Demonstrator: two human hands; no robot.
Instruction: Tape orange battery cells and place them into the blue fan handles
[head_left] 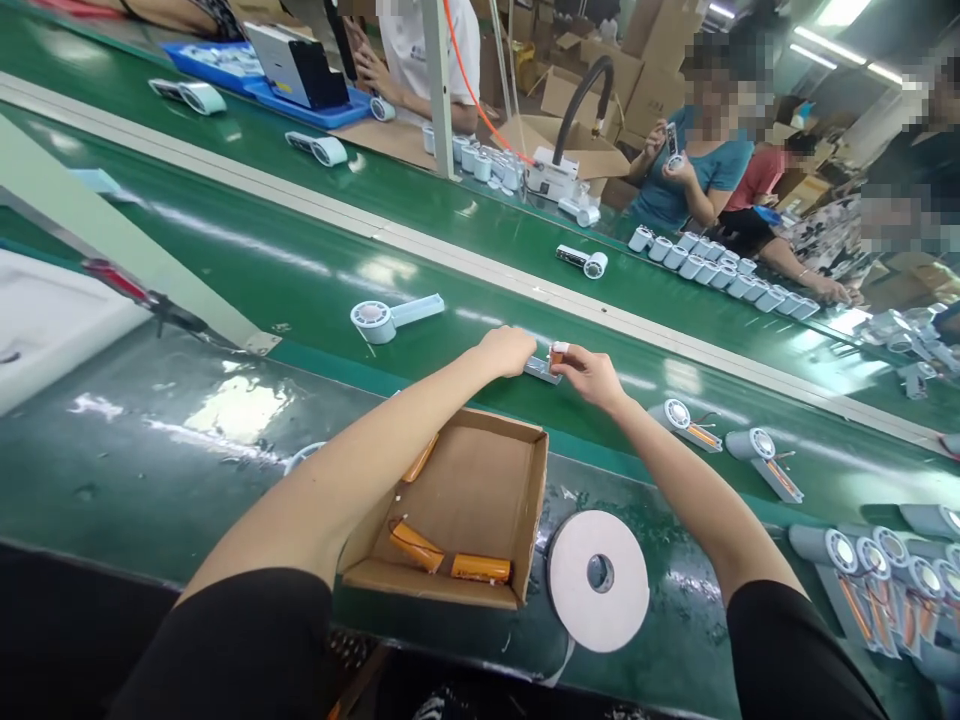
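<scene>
Over the green belt, my left hand (510, 350) is closed around a pale grey-blue handheld fan housing (541, 371). Its open, trough-like handle sticks out to the right, and the fan's round head is hidden by the hand. My right hand (592, 375) pinches an orange battery (556, 357) with a white end, held at the far end of that trough. Whether the battery touches the trough I cannot tell. Below my arms stands a shallow cardboard box (491, 455) with several orange batteries (480, 569) in it. Another fan housing (375, 318) lies on the belt to the left.
A roll of white tape (598, 580) lies right of the box. Fans with batteries in their handles (703, 434) sit on the belt, with more clustered at lower right (862, 580). A metal post (135, 230) rises at left. Co-workers (697, 170) sit across the belt.
</scene>
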